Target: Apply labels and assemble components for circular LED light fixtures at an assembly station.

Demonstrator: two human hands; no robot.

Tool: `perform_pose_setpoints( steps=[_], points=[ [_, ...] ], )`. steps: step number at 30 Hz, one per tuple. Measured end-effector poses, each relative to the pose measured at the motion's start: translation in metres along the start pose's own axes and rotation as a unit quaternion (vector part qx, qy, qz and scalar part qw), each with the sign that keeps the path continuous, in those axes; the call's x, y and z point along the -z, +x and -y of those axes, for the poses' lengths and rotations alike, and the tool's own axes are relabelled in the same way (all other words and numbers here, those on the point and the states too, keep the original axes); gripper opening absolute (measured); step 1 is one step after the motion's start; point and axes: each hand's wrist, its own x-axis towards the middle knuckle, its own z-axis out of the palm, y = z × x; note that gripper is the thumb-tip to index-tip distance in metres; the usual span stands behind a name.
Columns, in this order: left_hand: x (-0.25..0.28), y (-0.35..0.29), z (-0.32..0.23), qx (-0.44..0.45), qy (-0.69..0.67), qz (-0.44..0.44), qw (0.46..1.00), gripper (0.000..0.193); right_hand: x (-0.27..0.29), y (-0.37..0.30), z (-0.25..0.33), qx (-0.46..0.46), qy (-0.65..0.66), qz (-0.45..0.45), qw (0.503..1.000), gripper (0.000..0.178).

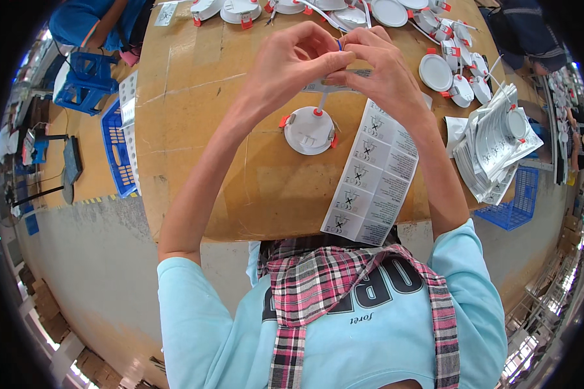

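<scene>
Wht rd downlight [308,135] sits on tan tabletop [194,117] mid-view, cable [322,102] up to 12 o'clock, where L hand [298,58] & R hand [384,70] pinch a tiny blue bit [339,45], mostly hidden. Label sheet [371,172] at 4 has blk diagrams [358,175] + fine print [394,170]; lt-blue shirt [350,353] at 6 has blk lettering [379,288]. More downlights [389,11] at 1, blue crate [115,150] at 9, grey floor [97,246] at 8.

A round white light fitting [307,134] rests on the brown table [240,188], red clips [283,121] at its sides. Its white cable [322,101] leaves a red grommet [318,113].
</scene>
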Motion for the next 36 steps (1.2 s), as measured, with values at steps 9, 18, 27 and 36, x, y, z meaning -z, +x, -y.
perform_pose_setpoints(
  steps=[9, 18, 27, 36],
  points=[
    [-0.002, 0.009, 0.004, -0.004, -0.055, 0.008, 0.998, 0.026, -0.009, -0.009, 0.01, -0.023, -0.045, -0.057, 0.997, 0.02],
    [0.008, 0.007, 0.014, 0.066, -0.073, -0.074, 0.992, 0.022, -0.011, -0.026, 0.044, 0.032, -0.072, -0.143, 0.987, 0.019],
    [0.016, -0.017, 0.004, 0.051, -0.167, -0.103, 0.979, 0.047, 0.02, -0.014, 0.033, -0.184, 0.129, -0.008, 0.974, 0.025],
    [0.003, -0.042, -0.011, 0.091, -0.124, -0.037, 0.987, 0.03, 0.024, -0.006, 0.041, -0.148, 0.108, 0.044, 0.982, 0.024]
  ],
)
